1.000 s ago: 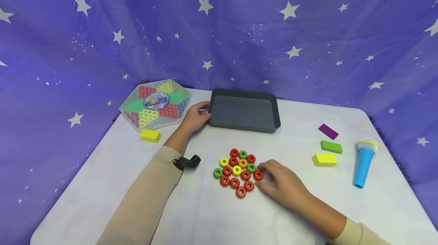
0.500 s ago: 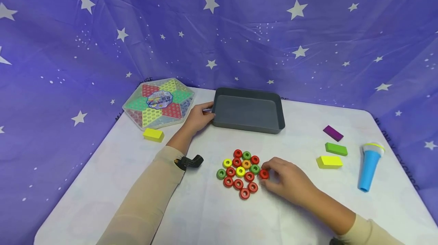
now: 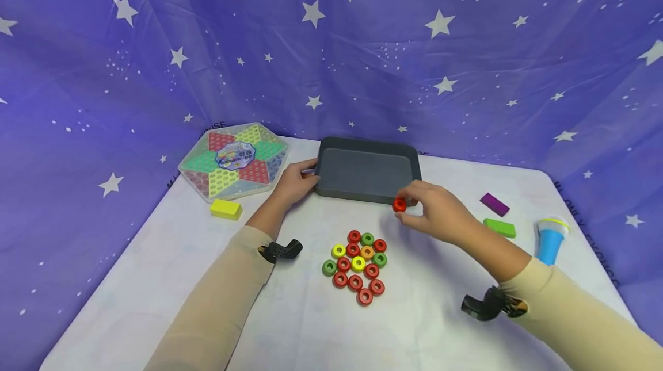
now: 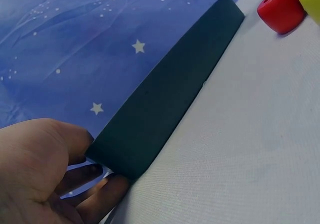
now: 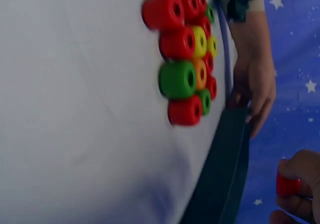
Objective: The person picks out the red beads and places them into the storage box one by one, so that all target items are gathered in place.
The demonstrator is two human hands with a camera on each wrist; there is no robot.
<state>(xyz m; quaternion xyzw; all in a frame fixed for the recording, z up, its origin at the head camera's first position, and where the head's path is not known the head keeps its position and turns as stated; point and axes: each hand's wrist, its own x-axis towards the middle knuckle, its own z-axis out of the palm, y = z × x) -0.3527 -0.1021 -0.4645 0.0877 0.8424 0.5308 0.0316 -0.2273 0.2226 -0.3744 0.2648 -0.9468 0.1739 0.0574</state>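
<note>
My right hand (image 3: 437, 210) pinches a red bead (image 3: 399, 205) between thumb and fingers, at the front right edge of a dark grey tray (image 3: 365, 195). The right wrist view also shows the red bead (image 5: 287, 185) between the fingertips, off the table. With my left hand (image 3: 295, 183) I hold the tray's left end; the left wrist view has the left hand (image 4: 45, 169) at the corner of the tray's wall (image 4: 165, 84). Red, green, yellow and orange beads (image 3: 358, 263) lie grouped on the table nearer to me, their holes facing up.
A hexagonal Chinese checkers box (image 3: 235, 158) lies at the left, with a yellow block (image 3: 225, 209) before it. On the right are a purple block (image 3: 495, 204), a green block (image 3: 499, 228) and a blue toy microphone (image 3: 550, 244), partly behind my right arm.
My right hand has taken the red bead from the right side of the group and carried it up and away to the tray's front edge. My left hand stays at the tray.
</note>
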